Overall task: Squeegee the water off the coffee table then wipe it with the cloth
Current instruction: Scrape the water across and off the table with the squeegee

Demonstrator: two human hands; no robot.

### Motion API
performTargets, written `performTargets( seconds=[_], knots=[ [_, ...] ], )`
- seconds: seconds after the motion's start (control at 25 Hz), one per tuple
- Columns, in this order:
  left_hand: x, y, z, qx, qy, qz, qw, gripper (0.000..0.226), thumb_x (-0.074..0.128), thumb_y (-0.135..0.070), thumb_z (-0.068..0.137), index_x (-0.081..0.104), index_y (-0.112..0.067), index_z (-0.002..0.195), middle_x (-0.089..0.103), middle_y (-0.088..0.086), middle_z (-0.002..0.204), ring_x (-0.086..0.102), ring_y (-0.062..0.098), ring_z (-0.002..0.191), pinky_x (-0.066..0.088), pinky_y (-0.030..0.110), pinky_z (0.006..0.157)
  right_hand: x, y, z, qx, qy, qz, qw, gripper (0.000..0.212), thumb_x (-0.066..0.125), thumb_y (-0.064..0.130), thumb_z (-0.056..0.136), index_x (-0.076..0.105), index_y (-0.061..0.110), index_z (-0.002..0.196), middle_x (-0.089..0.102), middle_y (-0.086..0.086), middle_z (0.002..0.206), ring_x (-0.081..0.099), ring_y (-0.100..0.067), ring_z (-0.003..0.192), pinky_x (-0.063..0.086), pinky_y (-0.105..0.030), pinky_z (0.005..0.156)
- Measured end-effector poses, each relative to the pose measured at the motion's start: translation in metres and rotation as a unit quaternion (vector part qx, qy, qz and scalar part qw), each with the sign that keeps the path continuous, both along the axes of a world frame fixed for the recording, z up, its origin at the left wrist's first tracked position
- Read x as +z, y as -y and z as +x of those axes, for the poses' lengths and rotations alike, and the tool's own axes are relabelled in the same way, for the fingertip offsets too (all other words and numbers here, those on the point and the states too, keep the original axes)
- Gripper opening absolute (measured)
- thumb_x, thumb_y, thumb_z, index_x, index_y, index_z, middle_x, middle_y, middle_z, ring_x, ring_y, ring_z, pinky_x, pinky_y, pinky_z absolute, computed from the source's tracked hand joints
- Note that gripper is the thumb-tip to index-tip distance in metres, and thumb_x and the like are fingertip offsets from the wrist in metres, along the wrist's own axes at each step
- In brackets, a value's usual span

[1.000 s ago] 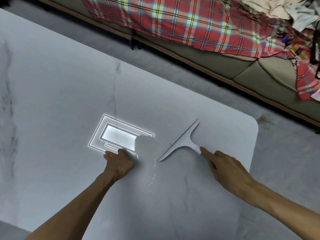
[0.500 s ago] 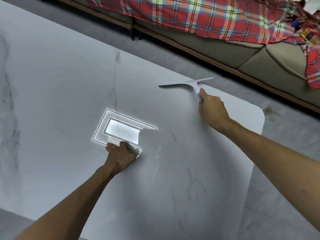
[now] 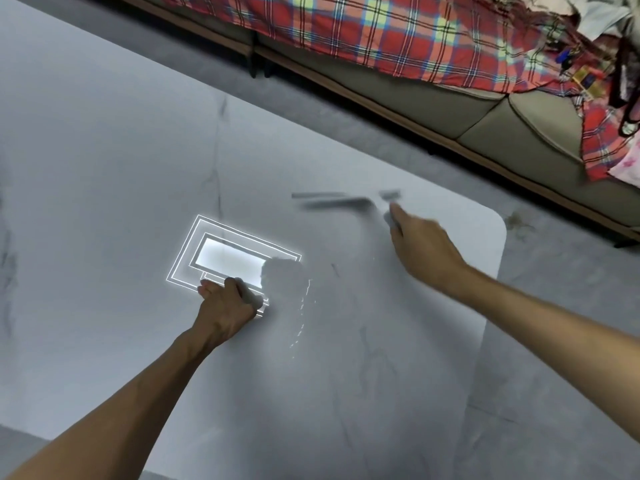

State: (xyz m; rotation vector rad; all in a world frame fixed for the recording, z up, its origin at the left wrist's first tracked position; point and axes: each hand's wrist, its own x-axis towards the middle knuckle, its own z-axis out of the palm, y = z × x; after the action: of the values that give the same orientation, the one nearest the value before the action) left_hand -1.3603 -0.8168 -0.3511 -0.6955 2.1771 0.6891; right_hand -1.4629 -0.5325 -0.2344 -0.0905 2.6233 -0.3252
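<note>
Worktop (image 3: 104, 174): I am risking pushing water off its right edge onto the floor.
Squeegee (image 3: 332, 200): blurred, upper centre; since half a second ago it is sitting lower in frame.
Right hand (image 3: 420, 249): fingers grasping its handle.
Left hand (image 3: 227, 306): fingers clenched on the cloth (image 3: 249, 292), lower centre, unmoved.

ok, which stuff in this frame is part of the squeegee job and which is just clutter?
In the job:
squeegee (blurred), in the right hand
coffee table
water streak
left hand, fist braced on the table

Just lying about:
plaid blanket
sofa
clothes pile
</note>
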Motion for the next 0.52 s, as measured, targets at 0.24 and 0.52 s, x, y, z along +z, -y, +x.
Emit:
performTargets(
  seconds=[0.24, 0.52],
  knots=[
    [0.018, 0.028, 0.033, 0.013, -0.11, 0.033, 0.993, 0.013, 0.048, -0.017, 0.083, 0.04, -0.015, 0.092, 0.056, 0.001, 0.075, 0.054, 0.024, 0.066, 0.032, 0.027, 0.051, -0.04, 0.073, -0.069, -0.118, 0.008, -0.02, 0.993, 0.035, 0.032, 0.011, 0.097, 0.039, 0.011, 0.132, 0.056, -0.022, 0.119, 0.05, -0.041, 0.111, 0.035, -0.035, 0.076],
    [0.012, 0.038, 0.09, -0.08, -0.113, 0.058, 0.989, 0.03, 0.057, 0.002, 0.07, 0.038, -0.017, 0.085, 0.041, 0.006, 0.1, 0.044, 0.019, 0.069, 0.025, 0.022, 0.05, -0.043, 0.055, 0.056, 0.043, 0.02, -0.015, 0.999, 0.053, 0.033, 0.019, 0.101, 0.017, 0.022, 0.151, 0.055, -0.011, 0.09, 0.055, -0.034, 0.083, 0.038, -0.034, 0.068]
  ],
)
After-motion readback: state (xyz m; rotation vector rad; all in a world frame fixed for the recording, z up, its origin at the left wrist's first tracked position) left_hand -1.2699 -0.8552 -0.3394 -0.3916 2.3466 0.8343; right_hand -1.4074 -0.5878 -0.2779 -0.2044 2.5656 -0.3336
